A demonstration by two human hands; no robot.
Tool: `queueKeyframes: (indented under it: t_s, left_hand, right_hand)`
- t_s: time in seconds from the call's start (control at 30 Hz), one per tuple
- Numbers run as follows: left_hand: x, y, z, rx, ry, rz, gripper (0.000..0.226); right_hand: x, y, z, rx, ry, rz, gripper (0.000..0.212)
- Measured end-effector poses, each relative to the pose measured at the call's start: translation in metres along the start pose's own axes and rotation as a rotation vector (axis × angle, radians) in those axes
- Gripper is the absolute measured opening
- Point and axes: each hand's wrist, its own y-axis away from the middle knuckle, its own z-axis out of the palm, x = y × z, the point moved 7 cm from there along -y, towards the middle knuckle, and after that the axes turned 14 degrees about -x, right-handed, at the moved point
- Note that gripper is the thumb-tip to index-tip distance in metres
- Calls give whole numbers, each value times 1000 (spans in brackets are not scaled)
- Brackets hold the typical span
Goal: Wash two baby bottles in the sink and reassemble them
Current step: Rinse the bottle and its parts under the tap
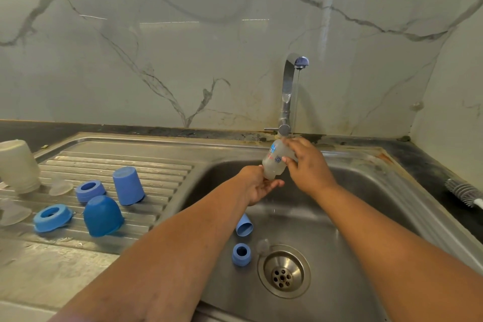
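Head view looks down on a stainless steel sink (392, 206) with a ribbed drainboard (156, 172) on its left, all set in a dark surface against a glossy marble-look wall. The right hand (307, 165) has a grip around a small frosted plastic baby bottle (274, 162), held upside down and tilted, neck pointing down over the basin, just in front of the chrome faucet (288, 91). It has some blue print on its side. The left hand (258, 184) sits right under the neck, palm up, fingers relaxed and cupped, touching the bottle's mouth but not really clasping anything.

Down in the basin there's a light blue plastic cap (244, 226) lying on its side and a light blue screw ring (241, 254) next to the round metal drain (284, 271), with a small clear nipple (262, 246) between ring and drain.

On the drainboard: a second, cream-coloured bottle (18, 165) standing mouth down at the far left, a tall light blue cap (128, 185) upside down, a rounder, darker blue dome cap (102, 215), two more blue rings (90, 191) (53, 218), and a couple of translucent silicone nipples (61, 187) (14, 213). A bristly bottle brush (464, 192) lies on the dark surface to the right of the sink.
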Motion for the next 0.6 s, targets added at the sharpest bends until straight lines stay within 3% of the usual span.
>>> queueKeyframes:
  t_s: [0.1, 0.4, 0.6]
  left_hand:
    - [-2, 2, 6, -23, -24, -8, 32]
    - [-6, 4, 15, -80, -7, -48, 39]
    - [-4, 4, 12, 18, -1, 23, 34]
  right_hand:
    - [3, 3, -6, 90, 15, 11, 48]
    - [-1, 2, -11, 63, 1, -21, 42]
    - [5, 3, -19, 153, -61, 2, 44]
